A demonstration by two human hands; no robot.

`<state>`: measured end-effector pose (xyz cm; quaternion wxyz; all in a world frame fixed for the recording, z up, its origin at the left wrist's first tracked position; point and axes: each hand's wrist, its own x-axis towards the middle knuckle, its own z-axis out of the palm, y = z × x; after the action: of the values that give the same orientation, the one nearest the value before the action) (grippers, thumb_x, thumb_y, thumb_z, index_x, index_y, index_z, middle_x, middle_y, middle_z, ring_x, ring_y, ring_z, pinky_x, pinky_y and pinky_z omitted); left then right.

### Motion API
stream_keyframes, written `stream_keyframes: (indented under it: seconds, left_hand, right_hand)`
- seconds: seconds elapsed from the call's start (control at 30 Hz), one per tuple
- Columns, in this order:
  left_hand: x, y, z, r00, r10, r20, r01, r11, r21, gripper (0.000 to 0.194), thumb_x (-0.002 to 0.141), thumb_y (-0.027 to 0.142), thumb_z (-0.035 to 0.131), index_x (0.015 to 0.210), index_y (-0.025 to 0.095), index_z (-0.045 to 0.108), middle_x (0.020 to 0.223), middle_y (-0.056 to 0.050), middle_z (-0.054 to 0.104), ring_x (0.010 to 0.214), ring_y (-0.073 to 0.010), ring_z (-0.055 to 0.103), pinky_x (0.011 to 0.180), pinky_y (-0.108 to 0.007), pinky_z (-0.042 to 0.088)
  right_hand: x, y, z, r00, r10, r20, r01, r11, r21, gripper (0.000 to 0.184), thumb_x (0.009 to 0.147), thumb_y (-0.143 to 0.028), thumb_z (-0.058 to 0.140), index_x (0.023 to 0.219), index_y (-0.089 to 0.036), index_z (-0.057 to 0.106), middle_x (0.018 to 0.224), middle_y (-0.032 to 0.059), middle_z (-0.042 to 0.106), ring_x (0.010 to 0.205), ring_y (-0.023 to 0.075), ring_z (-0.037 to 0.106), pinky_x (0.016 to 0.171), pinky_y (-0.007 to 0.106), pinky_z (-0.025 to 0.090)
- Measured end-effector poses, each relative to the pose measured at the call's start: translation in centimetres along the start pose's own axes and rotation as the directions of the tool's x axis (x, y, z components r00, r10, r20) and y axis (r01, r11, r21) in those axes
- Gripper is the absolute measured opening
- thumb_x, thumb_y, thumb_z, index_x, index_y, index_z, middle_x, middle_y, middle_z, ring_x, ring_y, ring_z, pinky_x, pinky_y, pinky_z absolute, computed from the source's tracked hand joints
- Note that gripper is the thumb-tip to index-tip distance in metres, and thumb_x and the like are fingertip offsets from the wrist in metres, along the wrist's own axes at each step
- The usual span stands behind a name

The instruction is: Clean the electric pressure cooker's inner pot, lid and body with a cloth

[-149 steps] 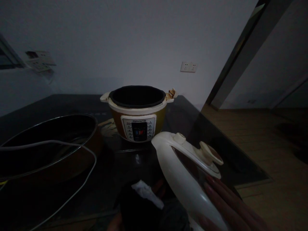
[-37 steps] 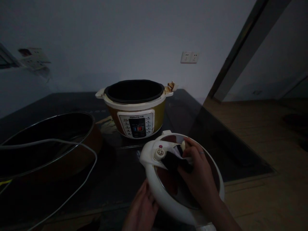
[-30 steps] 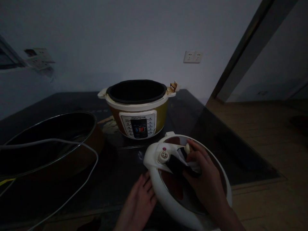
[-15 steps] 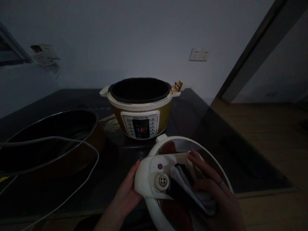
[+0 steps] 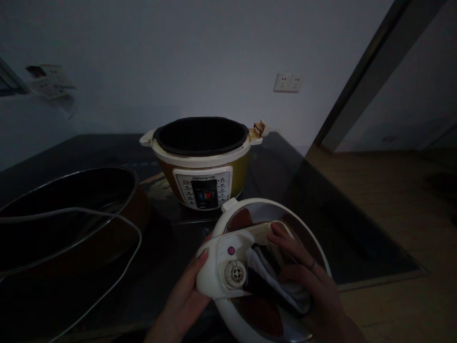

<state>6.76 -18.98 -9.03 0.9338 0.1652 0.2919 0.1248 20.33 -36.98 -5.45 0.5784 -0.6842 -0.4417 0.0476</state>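
Observation:
My left hand grips the near left end of a white pressure cooker lid, its thumb on the handle's rim. Dark red panels show on the lid, along with a purple button and a round white valve. My right hand is closed on a grey and black cloth, which lies against the lid's handle. Its fingertips rest on the raised far end of that handle. Beyond the lid stands the pressure cooker, lidless, with a dark inner pot and a control panel in front.
A large brown pan stands on the left of the dark tabletop. A white cord loops in front of it. Wall sockets are behind, and wooden floor lies to the right.
The view has shifted slightly, so most things sit a little further left. My left thumb now lies over the handle's edge. Both hands keep hold of the lid and cloth.

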Motion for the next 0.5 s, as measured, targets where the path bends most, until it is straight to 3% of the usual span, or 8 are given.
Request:
stream_keyframes:
  seconds: [0.13, 0.3, 0.4, 0.5]
  left_hand:
    - [0.14, -0.25, -0.19, 1.000, 0.023, 0.009, -0.023, 1.000, 0.021, 0.072, 0.078, 0.016, 0.069, 0.143, 0.023, 0.037, 0.093, -0.007, 0.075, 0.079, -0.0207, 0.071, 0.074, -0.030, 0.055]
    - [0.66, -0.41, -0.65, 0.999, 0.035, 0.006, -0.035, 0.996, 0.077, 0.080, 0.074, 0.017, 0.074, 0.144, 0.024, 0.035, 0.098, -0.008, 0.074, 0.081, -0.0215, 0.071, 0.074, -0.030, 0.055]
    - [0.79, -0.44, -0.63, 1.000, 0.028, 0.001, -0.028, 0.997, 0.077, 0.082, 0.074, 0.019, 0.074, 0.144, 0.025, 0.034, 0.100, -0.008, 0.074, 0.084, -0.0223, 0.071, 0.077, -0.032, 0.055]
    - [0.70, -0.54, -0.59, 1.000, 0.014, -0.019, -0.013, 0.998, 0.059, 0.082, 0.074, 0.018, 0.073, 0.145, 0.023, 0.033, 0.096, -0.008, 0.075, 0.081, -0.0223, 0.071, 0.077, -0.033, 0.055]
  right_hand:
    - [-0.33, 0.63, -0.19, 0.980, 0.189, 0.063, -0.194, 0.977, 0.090, 0.040, 0.082, -0.019, 0.051, 0.114, -0.036, 0.066, 0.140, -0.0005, 0.050, 0.135, 0.0250, 0.036, 0.106, 0.047, 0.037]
    - [-0.54, 0.99, -0.54, 0.985, 0.157, 0.069, -0.161, 0.986, 0.044, 0.044, 0.082, -0.017, 0.051, 0.120, -0.036, 0.061, 0.143, 0.0007, 0.046, 0.135, 0.0257, 0.035, 0.101, 0.047, 0.043]
    - [-0.29, 1.14, -0.64, 0.995, -0.018, 0.095, 0.025, 0.997, -0.075, 0.033, 0.083, -0.017, 0.054, 0.111, -0.032, 0.063, 0.141, 0.0020, 0.049, 0.134, 0.0261, 0.037, 0.105, 0.048, 0.040]
    - [0.35, 1.09, -0.62, 0.958, -0.238, 0.161, 0.268, 0.943, -0.196, 0.021, 0.082, -0.016, 0.059, 0.098, -0.029, 0.061, 0.136, 0.0009, 0.054, 0.136, 0.0247, 0.034, 0.109, 0.048, 0.034]
